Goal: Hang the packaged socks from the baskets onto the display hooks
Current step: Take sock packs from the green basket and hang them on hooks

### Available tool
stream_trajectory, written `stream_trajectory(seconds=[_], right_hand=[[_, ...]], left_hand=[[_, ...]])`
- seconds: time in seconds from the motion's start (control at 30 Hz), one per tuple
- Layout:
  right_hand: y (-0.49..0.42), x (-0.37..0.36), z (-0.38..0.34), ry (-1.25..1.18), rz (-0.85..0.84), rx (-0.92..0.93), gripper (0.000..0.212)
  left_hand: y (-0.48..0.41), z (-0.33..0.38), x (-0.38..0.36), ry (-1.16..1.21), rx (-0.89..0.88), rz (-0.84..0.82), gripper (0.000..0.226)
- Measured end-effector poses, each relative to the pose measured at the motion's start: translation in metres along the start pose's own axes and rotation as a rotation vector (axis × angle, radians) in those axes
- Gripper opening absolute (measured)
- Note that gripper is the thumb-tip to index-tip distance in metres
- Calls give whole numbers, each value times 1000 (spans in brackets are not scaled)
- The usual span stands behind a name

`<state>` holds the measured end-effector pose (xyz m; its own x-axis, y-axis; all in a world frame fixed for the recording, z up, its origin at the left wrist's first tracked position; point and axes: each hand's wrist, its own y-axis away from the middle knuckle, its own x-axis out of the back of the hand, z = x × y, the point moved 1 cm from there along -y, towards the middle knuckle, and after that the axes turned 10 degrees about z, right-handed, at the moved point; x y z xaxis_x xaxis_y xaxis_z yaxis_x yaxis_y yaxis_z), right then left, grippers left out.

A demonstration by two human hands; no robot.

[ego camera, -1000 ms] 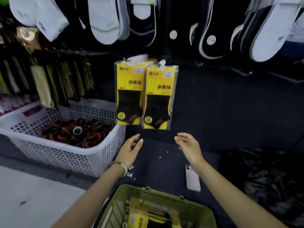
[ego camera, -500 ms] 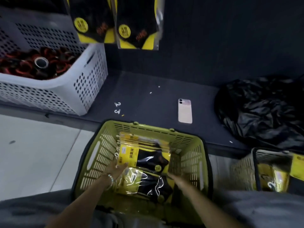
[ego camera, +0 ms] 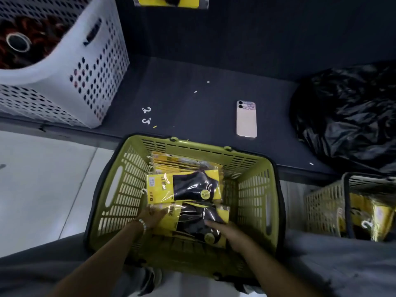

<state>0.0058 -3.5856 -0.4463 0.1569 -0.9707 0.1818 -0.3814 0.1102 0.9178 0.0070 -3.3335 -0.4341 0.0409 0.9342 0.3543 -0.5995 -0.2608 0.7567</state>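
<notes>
A green basket (ego camera: 255,196) stands on the floor below me, filled with yellow sock packs holding black socks. My left hand (ego camera: 153,217) grips the left edge of the nearest sock pack (ego camera: 192,221). My right hand (ego camera: 229,232) lies over that pack's right end, fingers closed on it. Another sock pack (ego camera: 184,187) lies just beyond, on top of a stack. The bottom edge of hung sock packs (ego camera: 171,1) shows at the top of the view.
A white basket (ego camera: 85,67) of dark red items sits on the dark shelf at left. Loose white hooks (ego camera: 146,114), a pink phone (ego camera: 246,118) and a black plastic bag (ego camera: 347,116) lie on the shelf. A second basket (ego camera: 321,204) with packs stands at right.
My view dropped from the hung packs to the green basket. Both hands came down into it and closed on the nearest pack.
</notes>
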Motion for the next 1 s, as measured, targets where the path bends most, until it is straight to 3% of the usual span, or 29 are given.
stream_trajectory(seconds=[0.07,0.23,0.3,0.37,0.47,0.6,0.7,0.77,0.8,0.9,1.0], right_hand=[[8,1,-11,56,-55,36,59],[38,12,-50,154,14,177,101],[58,20,-70,169,6,257,98],[78,30,-86,160,13,297,78],[114,48,-106,64,34,383,52],[156,68,-129,-121,15,531,72],[181,77,-149,-354,-41,593,75],[199,75,-165,-476,-82,623,81],[208,72,-173,-533,-115,645,80],[237,58,-198,-675,-196,686,73],[261,43,-211,-673,-258,737,65]], left_hand=[[3,1,1,48,22,30,34],[20,18,7,94,144,105,58],[30,29,13,75,219,134,74],[45,45,19,80,231,196,81],[72,77,37,49,62,346,69],[116,122,71,-51,-223,395,59],[142,151,85,185,-467,525,47],[161,175,85,466,-422,433,78],[169,187,83,644,-385,314,82],[197,227,70,907,-437,-56,62],[215,258,62,1011,-604,-106,53]])
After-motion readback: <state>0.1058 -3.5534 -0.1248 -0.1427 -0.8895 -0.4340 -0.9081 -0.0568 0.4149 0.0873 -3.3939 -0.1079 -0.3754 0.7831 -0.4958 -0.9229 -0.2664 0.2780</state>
